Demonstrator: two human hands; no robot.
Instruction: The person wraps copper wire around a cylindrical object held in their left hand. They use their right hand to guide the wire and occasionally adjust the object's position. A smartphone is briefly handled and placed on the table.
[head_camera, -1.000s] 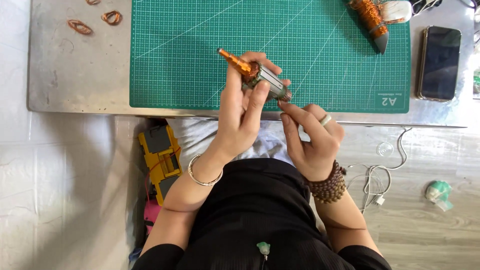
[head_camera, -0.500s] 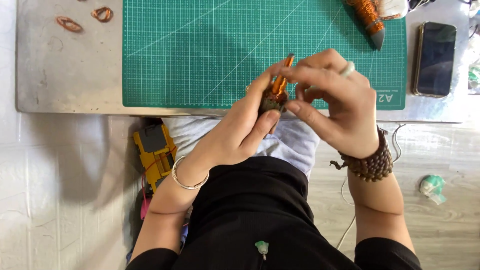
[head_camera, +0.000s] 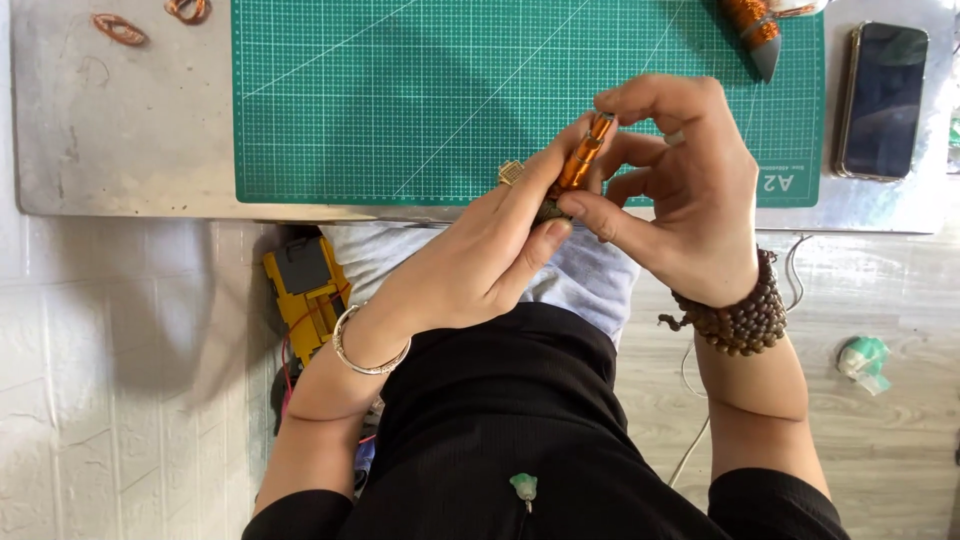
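Note:
A small cylinder wound with copper wire (head_camera: 578, 166) stands nearly upright between both of my hands, above the near edge of the green cutting mat (head_camera: 400, 100). My left hand (head_camera: 490, 255), with a silver bangle on the wrist, grips its lower part. My right hand (head_camera: 680, 190), with a brown bead bracelet, pinches its top end with the fingertips and touches its lower end with the thumb. A small brass-coloured piece (head_camera: 511, 172) shows just left of my left fingers; whether it lies on the mat or is held is unclear.
The mat lies on a grey metal table (head_camera: 120, 130). A dark phone (head_camera: 883, 100) rests at the right, another copper-wound tool (head_camera: 752, 28) at the top right, copper wire loops (head_camera: 120, 28) at the top left. A yellow device (head_camera: 305, 290) sits on the floor beside my lap.
The copper-wound piece went from lying slanted in my left hand to nearly upright. My right hand rose from beside it and now pinches its top.

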